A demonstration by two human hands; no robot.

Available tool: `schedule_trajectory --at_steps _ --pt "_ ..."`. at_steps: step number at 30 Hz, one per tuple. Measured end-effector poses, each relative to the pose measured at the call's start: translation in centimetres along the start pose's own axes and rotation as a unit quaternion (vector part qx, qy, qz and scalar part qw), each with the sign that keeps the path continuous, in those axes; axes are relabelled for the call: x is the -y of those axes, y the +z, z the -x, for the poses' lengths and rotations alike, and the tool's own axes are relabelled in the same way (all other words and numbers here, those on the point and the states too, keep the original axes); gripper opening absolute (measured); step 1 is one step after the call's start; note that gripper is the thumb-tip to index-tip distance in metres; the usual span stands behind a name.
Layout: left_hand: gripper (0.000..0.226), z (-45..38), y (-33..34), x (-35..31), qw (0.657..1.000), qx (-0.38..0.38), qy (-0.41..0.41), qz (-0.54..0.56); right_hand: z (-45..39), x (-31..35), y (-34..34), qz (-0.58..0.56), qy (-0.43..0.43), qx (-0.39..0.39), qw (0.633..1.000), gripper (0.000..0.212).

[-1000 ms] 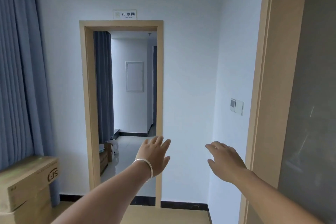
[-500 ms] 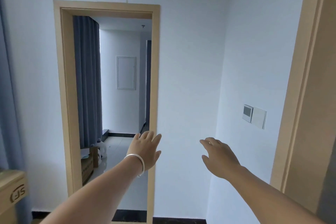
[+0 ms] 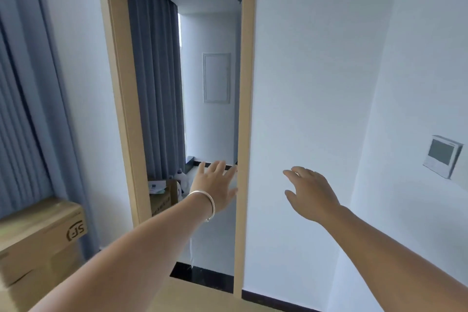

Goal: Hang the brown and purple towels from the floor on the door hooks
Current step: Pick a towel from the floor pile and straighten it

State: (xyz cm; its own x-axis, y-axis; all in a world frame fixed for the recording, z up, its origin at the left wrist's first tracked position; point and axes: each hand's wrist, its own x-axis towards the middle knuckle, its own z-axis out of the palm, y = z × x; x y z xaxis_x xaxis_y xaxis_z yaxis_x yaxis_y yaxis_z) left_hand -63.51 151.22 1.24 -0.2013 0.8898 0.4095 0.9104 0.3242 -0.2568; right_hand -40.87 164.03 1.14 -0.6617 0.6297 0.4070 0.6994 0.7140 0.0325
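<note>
No towel and no door hook is in view. My left hand (image 3: 215,185), with a silver bangle on its wrist, is stretched forward with straight, spread fingers and holds nothing; it is seen in front of the open doorway (image 3: 177,109). My right hand (image 3: 310,191) reaches forward with relaxed fingers, empty, in front of the white wall beside the doorway. Both arms are extended at about waist height.
A light wooden door frame (image 3: 247,134) surrounds the doorway; beyond it lie a blue curtain (image 3: 157,83), a white panel (image 3: 216,78), a carton (image 3: 162,197) and a white bottle on the floor. Cardboard boxes (image 3: 38,243) stand at the left under another curtain. A wall thermostat (image 3: 442,156) is on the right.
The view has tilted down and swung left, so the sign over the door is gone and the boxes are back in view. Both empty hands stay stretched forward.
</note>
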Motion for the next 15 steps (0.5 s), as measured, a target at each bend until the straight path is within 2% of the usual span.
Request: schedule_trajectory --at_steps 7,15 --pt "0.065 -4.0 5.9 -1.5 0.996 0.040 -0.075 -0.021 -7.0 -3.7 6.4 -0.034 -0.043 0.019 0.998 0.049" --pt "0.068 -3.2 14.1 1.1 0.979 0.100 -0.179 -0.019 -11.7 -1.4 14.9 -0.060 -0.090 0.077 0.991 0.049"
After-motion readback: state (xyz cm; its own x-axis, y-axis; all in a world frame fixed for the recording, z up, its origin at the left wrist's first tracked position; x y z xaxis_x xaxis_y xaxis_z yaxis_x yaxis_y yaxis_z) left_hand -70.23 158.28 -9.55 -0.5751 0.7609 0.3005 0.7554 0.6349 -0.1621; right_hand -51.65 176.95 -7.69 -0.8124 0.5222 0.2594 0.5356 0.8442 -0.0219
